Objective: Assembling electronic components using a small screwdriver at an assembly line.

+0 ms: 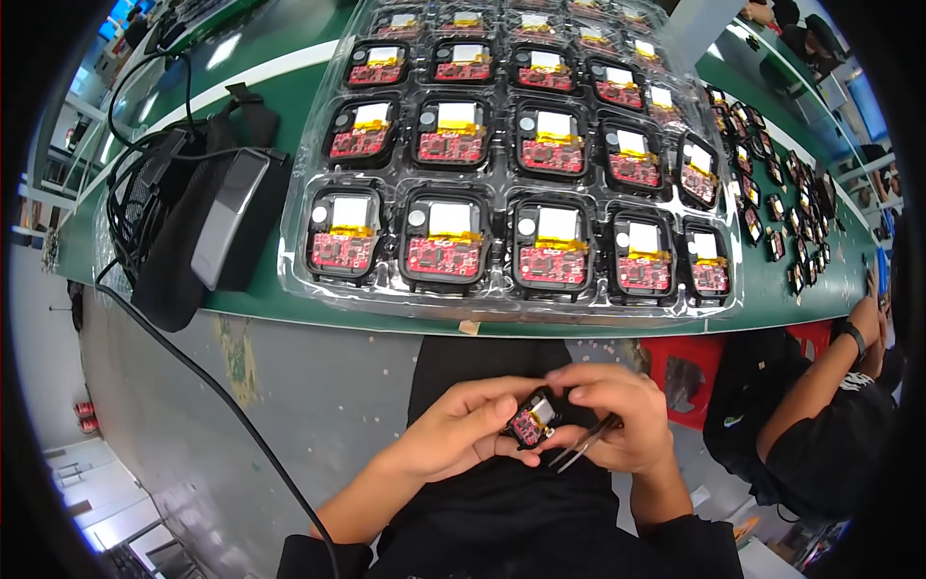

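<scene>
Above my lap, my left hand (473, 425) grips a small black device housing (531, 421) by its edge, thumb on the near side. Inside the housing show a red circuit board, yellow tape and a silvery-white battery block. My right hand (622, 417) is closed around a pair of metal tweezers (579, 446), whose tips point down and to the left. Its thumb and forefinger also reach the right side of the housing. Whether the right fingers press on a part inside cannot be made out.
A clear plastic tray (386, 294) with rows of similar housings lies on the green table (256, 301). Left of it are a grey power bank (230, 220), a black pouch and a cable (217, 386). Many loose devices (772, 193) lie far right. A co-worker's arm (815, 386) is at right.
</scene>
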Motion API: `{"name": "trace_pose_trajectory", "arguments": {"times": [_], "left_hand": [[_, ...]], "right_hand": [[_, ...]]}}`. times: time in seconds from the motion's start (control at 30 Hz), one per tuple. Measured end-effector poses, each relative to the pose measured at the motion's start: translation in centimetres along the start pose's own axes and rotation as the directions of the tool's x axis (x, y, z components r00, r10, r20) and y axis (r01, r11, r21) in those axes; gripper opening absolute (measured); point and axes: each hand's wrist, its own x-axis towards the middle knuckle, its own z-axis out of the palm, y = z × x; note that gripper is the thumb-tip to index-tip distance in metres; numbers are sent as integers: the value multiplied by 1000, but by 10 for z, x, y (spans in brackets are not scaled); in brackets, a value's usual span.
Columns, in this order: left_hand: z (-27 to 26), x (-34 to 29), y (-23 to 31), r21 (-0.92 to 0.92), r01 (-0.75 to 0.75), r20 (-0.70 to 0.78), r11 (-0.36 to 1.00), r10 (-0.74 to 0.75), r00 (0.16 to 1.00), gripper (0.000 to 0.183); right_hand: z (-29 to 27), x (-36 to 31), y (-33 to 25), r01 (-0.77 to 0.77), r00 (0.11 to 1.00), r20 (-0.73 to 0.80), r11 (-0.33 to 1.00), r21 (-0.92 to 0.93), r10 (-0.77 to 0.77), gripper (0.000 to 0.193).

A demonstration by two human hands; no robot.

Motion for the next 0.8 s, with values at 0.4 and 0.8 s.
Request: {"name": "trace_pose_trajectory", "arguments": {"times": [0.4, 0.8], "left_hand": [[-1, 9, -13, -116, -286, -175, 951, 264, 949, 49], [-3, 12, -29, 104, -358, -257, 928, 373, 891, 58]], "right_hand": [[13, -12, -5, -238, 971, -86, 927, -289, 223, 31], [27, -23, 11, -57, 983, -176, 802, -594, -60, 34]]}}
